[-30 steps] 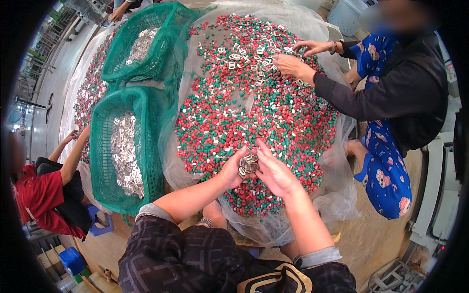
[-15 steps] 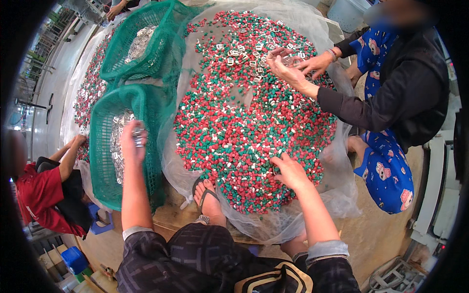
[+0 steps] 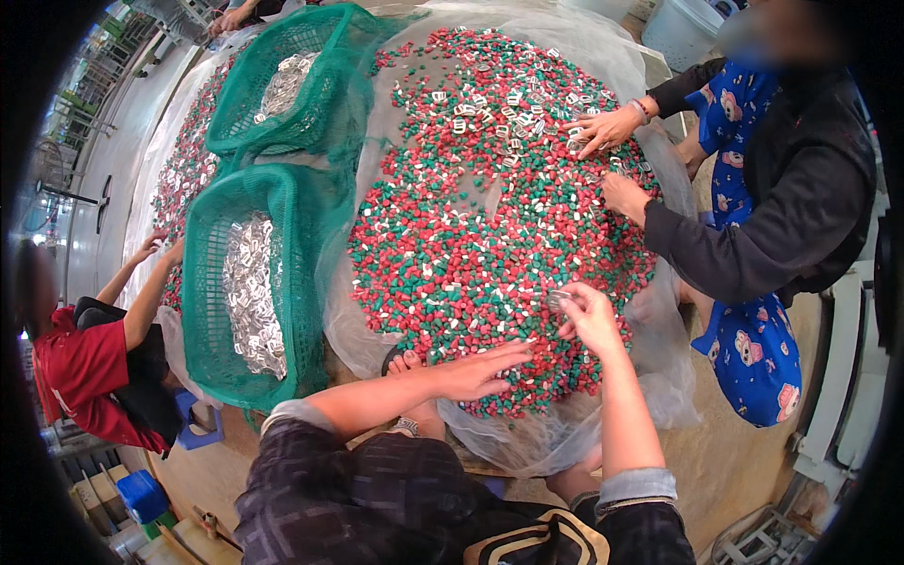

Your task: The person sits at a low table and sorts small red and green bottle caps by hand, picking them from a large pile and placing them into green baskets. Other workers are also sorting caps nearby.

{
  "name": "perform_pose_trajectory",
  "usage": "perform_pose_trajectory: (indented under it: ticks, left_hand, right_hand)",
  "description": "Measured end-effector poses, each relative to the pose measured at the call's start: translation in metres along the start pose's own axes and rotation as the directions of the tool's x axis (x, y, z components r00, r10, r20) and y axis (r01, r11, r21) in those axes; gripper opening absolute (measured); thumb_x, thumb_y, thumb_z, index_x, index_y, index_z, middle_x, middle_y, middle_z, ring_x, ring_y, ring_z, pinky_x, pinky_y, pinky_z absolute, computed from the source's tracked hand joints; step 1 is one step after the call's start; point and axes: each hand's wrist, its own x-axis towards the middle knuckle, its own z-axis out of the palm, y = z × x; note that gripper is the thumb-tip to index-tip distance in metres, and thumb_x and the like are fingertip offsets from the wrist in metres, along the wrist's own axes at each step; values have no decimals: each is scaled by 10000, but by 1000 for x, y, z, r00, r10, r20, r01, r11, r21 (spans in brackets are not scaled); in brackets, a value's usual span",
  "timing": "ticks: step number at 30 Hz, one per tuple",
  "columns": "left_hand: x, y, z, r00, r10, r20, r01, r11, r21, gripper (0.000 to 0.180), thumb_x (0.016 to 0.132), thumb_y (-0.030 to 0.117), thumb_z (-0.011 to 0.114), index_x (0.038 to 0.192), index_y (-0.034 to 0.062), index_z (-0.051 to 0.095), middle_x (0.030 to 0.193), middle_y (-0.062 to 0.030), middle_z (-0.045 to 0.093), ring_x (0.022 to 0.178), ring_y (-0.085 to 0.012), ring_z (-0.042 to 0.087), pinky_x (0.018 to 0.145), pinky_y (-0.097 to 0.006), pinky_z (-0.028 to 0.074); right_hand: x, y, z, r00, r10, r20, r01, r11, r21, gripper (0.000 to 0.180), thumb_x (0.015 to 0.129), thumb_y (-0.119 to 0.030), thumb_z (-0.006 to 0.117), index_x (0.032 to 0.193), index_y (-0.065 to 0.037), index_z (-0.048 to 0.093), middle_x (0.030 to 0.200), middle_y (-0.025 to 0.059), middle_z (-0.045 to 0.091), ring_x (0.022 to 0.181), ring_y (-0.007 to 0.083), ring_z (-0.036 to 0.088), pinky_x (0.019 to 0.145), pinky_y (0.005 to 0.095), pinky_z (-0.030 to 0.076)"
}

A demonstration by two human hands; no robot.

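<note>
A wide heap of small red, green and white pieces [image 3: 490, 217] lies on a clear plastic sheet [image 3: 584, 414], with silvery metal parts mixed in. My left hand [image 3: 485, 369] rests flat and open on the near edge of the heap, fingers spread. My right hand [image 3: 589, 315] is raised just above the heap and pinches a small silvery metal part [image 3: 557, 299] between its fingertips. To my left stands a green mesh basket [image 3: 212, 320] holding many silvery metal parts [image 3: 250, 297].
A second green mesh basket [image 3: 282, 75] with metal parts sits farther back. A person in a dark jacket [image 3: 782, 198] works the heap's far right with both hands [image 3: 612, 127]. Another person in red [image 3: 80, 367] crouches at left by another heap [image 3: 184, 169]. A blue stool [image 3: 141, 494] stands low left.
My left hand has come back from the green basket to the near edge of the heap. My right hand has lifted with a metal part in its fingertips.
</note>
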Motion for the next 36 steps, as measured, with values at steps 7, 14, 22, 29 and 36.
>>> perform_pose_trajectory:
  ticks: [7,14,22,29,36]
  left_hand:
    - [35,-76,-71,915,-292,-280,334,936,115,576,839,90,504,1373,21,302,1379,-200,378,1269,-293,390,1068,-359,295]
    - [29,-75,-124,713,-268,-648,311,949,-50,381,841,64,543,1210,-16,497,971,-91,623,807,-157,623,711,-295,523]
    - [36,-2,-47,907,-371,-198,173,758,-629,224,847,95,632,1034,9,544,849,-83,649,690,-141,651,564,-240,522]
    - [10,-7,-107,795,-531,-294,248,726,-641,104,827,95,649,890,21,612,728,-60,651,576,-125,629,484,-233,479]
    - [-38,0,-265,547,-281,-788,-295,816,-496,257,850,210,618,1024,26,574,916,-95,654,752,-173,646,639,-271,524]
  right_hand:
    - [-10,-9,-22,989,81,-122,-73,995,70,174,922,-105,473,1061,-17,531,876,105,607,510,185,631,378,242,481]
    - [-3,-1,-19,977,-77,-200,55,992,-113,113,871,-89,564,949,-17,603,835,63,611,487,90,540,411,229,423]
    - [-12,-9,56,999,-15,41,8,983,186,91,828,-53,638,875,2,584,706,48,615,549,78,566,466,207,466]
    - [-9,-14,50,999,5,54,-18,969,246,135,871,-95,584,973,-7,578,819,95,659,594,112,597,512,232,490]
    - [-2,-4,25,994,-13,-109,15,1000,16,168,837,-100,617,979,-13,606,787,65,644,607,113,602,508,229,465]
